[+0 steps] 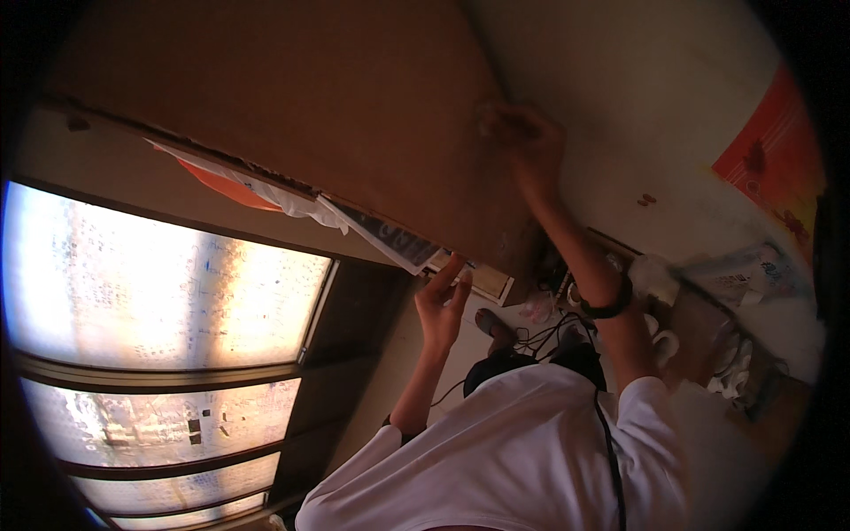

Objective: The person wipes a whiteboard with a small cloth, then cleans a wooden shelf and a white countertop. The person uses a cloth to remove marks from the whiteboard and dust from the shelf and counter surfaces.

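A broad brown wooden panel (319, 99), perhaps a cabinet's side or top, fills the upper middle of the view. My left hand (443, 299) is raised by its lower edge, fingers apart, fingertips at a light-coloured ledge (488, 279). Beside these fingertips a dark printed sheet with a white border (392, 239) sticks out from under the panel. My right hand (521, 133) is blurred and lies over the panel's right edge, its fingers bent; whether it holds anything is not clear. A dark band circles my right wrist area.
White and orange plastic (246, 189) pokes out along the panel's edge. Bright, marked window panes (166, 285) are at the left. Black cables (544, 338) lie on the floor by my feet. Bags and other clutter (730, 358) stand at the right, below a red poster (773, 166) on the wall.
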{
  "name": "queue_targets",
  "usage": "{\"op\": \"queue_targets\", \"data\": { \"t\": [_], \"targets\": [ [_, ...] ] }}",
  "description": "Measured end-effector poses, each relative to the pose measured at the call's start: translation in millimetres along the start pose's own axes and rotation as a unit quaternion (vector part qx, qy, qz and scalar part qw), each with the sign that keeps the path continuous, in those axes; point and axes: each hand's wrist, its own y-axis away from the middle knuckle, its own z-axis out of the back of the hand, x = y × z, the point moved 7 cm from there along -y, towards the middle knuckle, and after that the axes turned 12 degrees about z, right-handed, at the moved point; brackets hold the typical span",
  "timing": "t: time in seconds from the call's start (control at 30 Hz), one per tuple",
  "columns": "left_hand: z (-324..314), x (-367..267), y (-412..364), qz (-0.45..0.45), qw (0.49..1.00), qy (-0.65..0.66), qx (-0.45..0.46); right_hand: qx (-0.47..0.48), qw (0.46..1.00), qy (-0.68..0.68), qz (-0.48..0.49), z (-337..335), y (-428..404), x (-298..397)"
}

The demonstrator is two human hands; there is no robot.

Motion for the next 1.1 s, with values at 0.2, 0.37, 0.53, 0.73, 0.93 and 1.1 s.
{"op": "queue_targets", "data": {
  "t": [0.2, 0.37, 0.53, 0.73, 0.93, 1.1],
  "targets": [
    [0.1, -4.0, -1.6, 0.002, 1.0, 0.026, -0.012, 0.138, 0.956, 0.074, 0.247, -26.9, 23.4, 57.6],
    [-1.6, -2.5, -1.2, -0.013, 0.999, 0.034, -0.018, 0.065, 0.985, 0.045, 0.152, -18.6, 7.9, 32.8],
    [-0.9, -0.5, -1.4, -0.016, 1.0, 0.012, -0.018, 0.105, 0.965, 0.09, 0.223, -35.7, 41.9, 28.7],
    [-0.1, -0.7, 1.6, -0.026, 0.999, 0.022, -0.012, -0.033, 0.989, -0.12, 0.077, -19.1, 2.6, -2.2],
    [1.8, 1.2, 0.2, -0.024, 1.0, 0.021, 0.002, -0.041, 0.97, 0.121, 0.207, -13.6, -15.8, 21.6],
    [2.7, 5.9, -3.7, -0.026, 0.999, 0.018, 0.01, 0.01, 0.952, 0.096, 0.291, -14.9, -3.0, 32.9]
  ]
}}
